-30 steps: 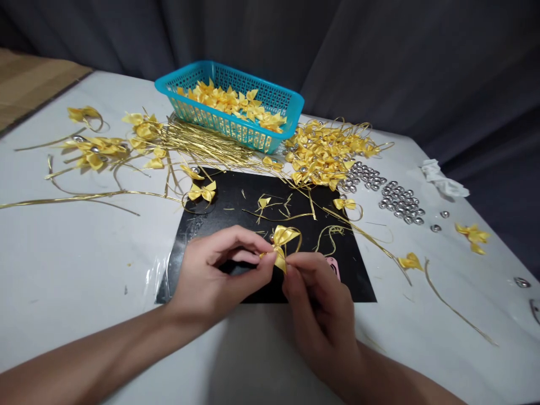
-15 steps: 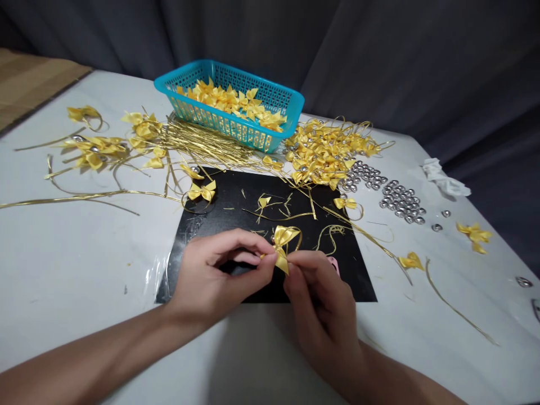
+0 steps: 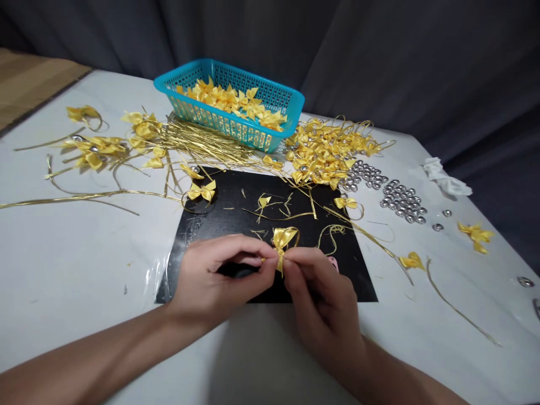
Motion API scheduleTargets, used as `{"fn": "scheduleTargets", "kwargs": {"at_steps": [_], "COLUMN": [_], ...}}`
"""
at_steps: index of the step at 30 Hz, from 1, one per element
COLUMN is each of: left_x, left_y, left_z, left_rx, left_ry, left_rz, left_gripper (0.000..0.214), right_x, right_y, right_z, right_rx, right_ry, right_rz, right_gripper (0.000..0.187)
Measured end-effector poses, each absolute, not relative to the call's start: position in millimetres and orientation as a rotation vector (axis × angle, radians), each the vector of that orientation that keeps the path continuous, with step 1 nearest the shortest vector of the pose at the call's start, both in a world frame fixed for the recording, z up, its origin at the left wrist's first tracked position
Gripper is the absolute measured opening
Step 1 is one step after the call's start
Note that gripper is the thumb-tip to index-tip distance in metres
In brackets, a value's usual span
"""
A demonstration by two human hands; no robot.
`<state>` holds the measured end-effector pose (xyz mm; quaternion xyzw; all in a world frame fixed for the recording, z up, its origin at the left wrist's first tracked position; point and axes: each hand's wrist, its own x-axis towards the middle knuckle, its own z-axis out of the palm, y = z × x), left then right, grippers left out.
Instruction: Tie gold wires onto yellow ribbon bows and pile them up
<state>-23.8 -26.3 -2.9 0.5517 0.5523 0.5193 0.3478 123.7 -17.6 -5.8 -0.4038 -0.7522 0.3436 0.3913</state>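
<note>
Between my two hands, above the black mat (image 3: 236, 225), is a yellow satin ribbon bow (image 3: 284, 237) with a loop of gold cord (image 3: 298, 239) behind its right side. My left hand (image 3: 228, 267) pinches the bow's left side near its middle with thumb and forefinger. My right hand (image 3: 323, 292) is closed in a pinch at the bow's right side, close to the knot; the fingertips hide exactly which part they grip. A small pink object (image 3: 333, 263) shows partly behind my right hand.
A blue basket (image 3: 229, 126) of yellow bows stands at the back beside gold cord lengths (image 3: 206, 142). Finished-looking bows are heaped (image 3: 324, 152) to its right, near silver beads (image 3: 403, 201). Thread scraps (image 3: 333, 232) lie on the mat. More bows (image 3: 95, 151) lie at left.
My right fingertips have moved slightly up and left, closer to my left fingertips at the bow's middle. The bow's lower tail is now more covered by the fingers.
</note>
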Motion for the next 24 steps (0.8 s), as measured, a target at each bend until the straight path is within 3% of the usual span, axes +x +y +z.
{"fn": "scheduleTargets", "kwargs": {"at_steps": [9,18,24], "left_x": [-20.7,-25.0,-23.8], "left_y": [-26.2,-24.4,-23.4], "left_z": [3.1,-2.8,-3.1], "left_rx": [1.336,1.666,1.679], "left_ry": [1.513,1.377,1.368], "left_rz": [1.351,1.341,1.388], "left_gripper": [0.008,0.010,0.011], "right_x": [126.5,123.1,129.7], "right_y": [-20.1,-17.0,0.9], "right_z": [0.8,1.3,22.8], "right_rx": [-1.105,-1.092,-1.037], "right_ry": [-1.906,-1.968,-2.017], "right_rz": [0.728,0.632,0.325], "right_gripper": [0.012,0.011,0.009]}}
